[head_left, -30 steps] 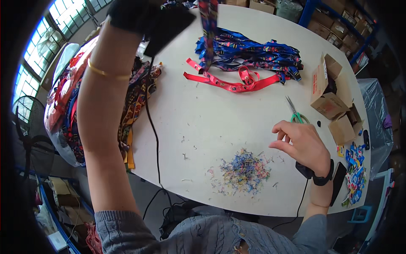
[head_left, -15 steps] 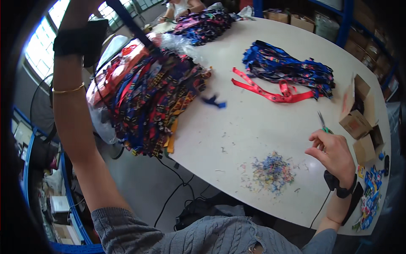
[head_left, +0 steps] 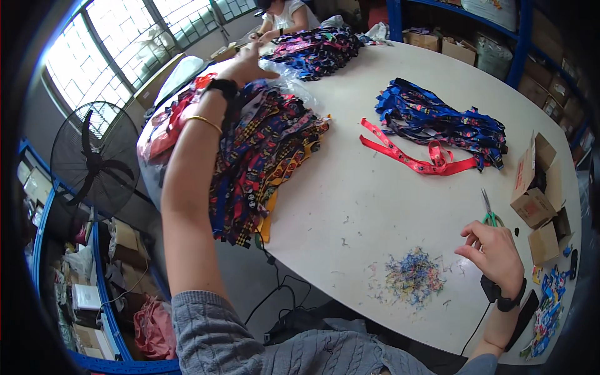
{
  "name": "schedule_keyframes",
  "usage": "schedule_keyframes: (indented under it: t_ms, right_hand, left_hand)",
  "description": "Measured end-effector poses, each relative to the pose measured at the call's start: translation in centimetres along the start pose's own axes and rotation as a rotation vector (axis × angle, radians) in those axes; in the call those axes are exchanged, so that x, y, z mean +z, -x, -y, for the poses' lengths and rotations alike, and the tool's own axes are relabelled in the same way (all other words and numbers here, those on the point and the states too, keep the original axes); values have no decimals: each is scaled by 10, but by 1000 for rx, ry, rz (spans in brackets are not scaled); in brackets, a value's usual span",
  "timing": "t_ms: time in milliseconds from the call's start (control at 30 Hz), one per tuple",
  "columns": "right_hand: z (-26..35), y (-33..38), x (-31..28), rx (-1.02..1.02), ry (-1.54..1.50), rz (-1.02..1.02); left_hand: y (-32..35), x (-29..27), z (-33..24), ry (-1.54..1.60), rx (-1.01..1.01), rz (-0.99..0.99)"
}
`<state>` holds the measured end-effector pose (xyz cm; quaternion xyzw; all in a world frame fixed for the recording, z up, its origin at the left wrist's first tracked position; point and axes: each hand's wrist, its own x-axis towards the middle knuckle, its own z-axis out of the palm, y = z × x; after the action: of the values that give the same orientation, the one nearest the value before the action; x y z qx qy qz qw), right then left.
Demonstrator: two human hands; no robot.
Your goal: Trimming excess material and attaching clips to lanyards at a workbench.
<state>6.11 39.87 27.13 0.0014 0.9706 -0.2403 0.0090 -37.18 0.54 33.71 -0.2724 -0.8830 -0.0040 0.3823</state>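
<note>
My left hand [head_left: 245, 65] reaches across to the far side of a heaped pile of printed lanyard straps [head_left: 265, 147], its thumb spread from the fingers; no strap shows in it. The straps are dark, patterned in red, blue and yellow. My right hand [head_left: 497, 255] hovers over the table's right side, fingers curled loosely and thumb apart, nothing visible between them. Just beyond its knuckles are green-handled scissors [head_left: 489, 209], blades pointing away; my hand partly hides the handles. A blue bundle of straps [head_left: 440, 119] lies farther back, with a red strap [head_left: 415, 161] in front.
Thread clippings [head_left: 414, 278] lie heaped on the white table [head_left: 325, 219]. Opened cardboard boxes [head_left: 536, 187] and small colourful packets [head_left: 550, 306] line the right edge. A co-worker [head_left: 287, 17] sits beyond another strap pile [head_left: 315, 53]. A black fan [head_left: 94, 162] stands at left.
My left hand has come down from high at the upper left to the pile's far side; the dark blue strap swinging beneath it no longer hangs there. My view has shifted.
</note>
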Motion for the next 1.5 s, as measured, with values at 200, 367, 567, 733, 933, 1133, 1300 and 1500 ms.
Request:
schedule_keyframes:
  t_ms: [200,367,567,733,933,1133,1300,1500]
  right_hand:
    - [-15,-4,-2,15,74,-4]
    - [-32,-6,1,56,258,-74]
    - [-79,-15,3,282,352,-117]
    - [-104,-23,5,394,527,-60]
    - [-130,-23,13,454,587,14]
    - [-119,-25,10,486,568,36]
    - [-117,-28,11,508,527,51]
    - [-127,-27,14,451,513,11]
  left_hand:
    - [-15,67,-118,518,155,287]
    - [-6,91,-256,843,481,422]
    - [40,84,-391,890,668,313]
    - [47,95,-405,703,633,475]
    - [46,51,-341,817,695,811]
    - [31,5,-277,1102,257,498]
    - [39,-14,-257,1468,167,622]
    - [72,-20,-242,595,494,1285]
